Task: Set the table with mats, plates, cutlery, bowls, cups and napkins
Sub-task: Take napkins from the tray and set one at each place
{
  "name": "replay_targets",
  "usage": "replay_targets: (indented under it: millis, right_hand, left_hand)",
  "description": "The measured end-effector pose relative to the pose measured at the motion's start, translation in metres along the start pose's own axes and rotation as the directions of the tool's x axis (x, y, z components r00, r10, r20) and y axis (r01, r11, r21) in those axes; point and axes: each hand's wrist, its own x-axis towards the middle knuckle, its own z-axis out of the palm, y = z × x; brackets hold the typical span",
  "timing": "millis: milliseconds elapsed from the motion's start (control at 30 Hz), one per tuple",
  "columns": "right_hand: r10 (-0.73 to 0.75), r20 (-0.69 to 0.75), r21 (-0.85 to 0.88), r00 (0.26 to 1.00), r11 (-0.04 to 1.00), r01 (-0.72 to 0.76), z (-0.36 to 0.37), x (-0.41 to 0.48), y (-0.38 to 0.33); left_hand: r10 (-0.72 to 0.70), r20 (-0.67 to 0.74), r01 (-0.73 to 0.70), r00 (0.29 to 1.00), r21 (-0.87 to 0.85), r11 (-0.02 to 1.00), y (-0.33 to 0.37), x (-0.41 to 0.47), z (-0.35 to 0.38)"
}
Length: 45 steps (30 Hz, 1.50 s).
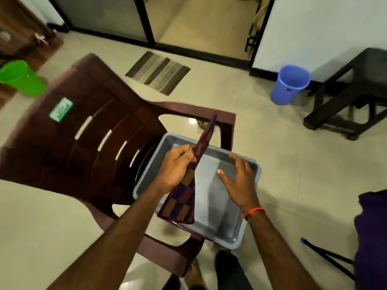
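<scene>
One cloth is in hand: a folded woven cloth checked in purple, maroon and orange-brown (184,197), which I take for a napkin or a small mat. It is held over a shallow grey plastic tray (234,233) that sits on the seat of a maroon plastic armchair (83,143). The left hand (178,168) has its grip clamped on the cloth near its middle, fingers and thumb curled round it. One end of the cloth points up and away, and the broader end hangs toward the tray's near edge without clearly touching it. The right hand (238,183) has its grip apart, fingers spread and holding nothing, over the tray's floor; whether it touches the plastic I cannot tell. The step, as I judge it, is fetching the cloth from the tray, at the supply end of the job and not the laying end, since no plates, cups or cutlery show here. The next move calls for carrying the cloth to the desk, which this view does not plainly show. The free right hand would then take a corner, so the cloth can be squared before it is laid at a place.
</scene>
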Motion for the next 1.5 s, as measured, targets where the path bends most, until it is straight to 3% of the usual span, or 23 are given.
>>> replay_targets:
  millis: [167,267,367,433,500,567,700,1067,1167,1233,1333,1500]
  right_hand:
    - [0.267,-0.025,0.373,0.963,0.897,-0.239,-0.034,-0.037,-0.037]
    - [0.417,0.165,0.541,0.894,0.719,-0.435,-0.051,-0.063,-0.053]
    - [0.326,0.438,0.72,0.838,0.431,-0.544,-0.071,-0.096,-0.063]
    - [0.276,0.488,0.787,0.828,0.27,-0.554,-0.085,-0.122,-0.069]
    - [0.242,0.434,0.843,0.868,0.23,-0.486,-0.101,-0.143,-0.072]
    - [0.227,0.333,0.887,0.915,0.255,-0.385,-0.121,-0.162,-0.071]
    - [0.212,0.149,0.865,0.966,0.445,-0.231,-0.163,-0.193,-0.073]
    - [0.358,-0.032,0.784,0.933,0.588,-0.198,-0.247,-0.271,-0.063]
    - [0.295,-0.143,0.783,0.945,0.617,-0.074,-0.269,-0.291,-0.059]
    - [0.229,-0.254,0.778,0.94,0.626,0.057,-0.288,-0.304,-0.055]
    - [0.184,-0.44,0.737,0.879,0.633,0.237,-0.321,-0.328,-0.051]
    - [0.083,-0.517,0.636,0.852,0.703,0.318,-0.363,-0.377,-0.034]
  left_hand:
    - [-0.005,0.072,0.026,0.997,-0.292,0.956,0.082,-0.051,0.002]
    - [0.024,0.132,0.03,0.991,-0.391,0.92,0.116,-0.08,0.006]
    - [0.066,0.191,0.03,0.979,-0.457,0.889,0.142,-0.103,0.014]
    - [0.062,0.214,0.049,0.975,-0.477,0.878,0.154,-0.116,0.019]
    - [0.069,0.201,0.042,0.977,-0.5,0.865,0.157,-0.124,0.02]
    - [0.061,0.194,0.048,0.979,-0.511,0.858,0.159,-0.132,0.021]
    - [0.09,0.223,0.043,0.971,-0.531,0.846,0.149,-0.147,0.026]
    - [0.045,0.277,0.069,0.96,-0.387,0.919,0.139,-0.177,0.104]
    - [0.123,0.334,0.013,0.935,-0.377,0.926,0.151,-0.186,0.127]
    - [0.25,0.384,-0.077,0.889,-0.412,0.908,0.164,-0.194,0.142]
    - [0.402,0.41,-0.192,0.819,-0.465,0.864,0.184,-0.209,0.163]
    - [0.425,0.403,-0.243,0.811,-0.428,0.871,0.193,-0.233,0.208]
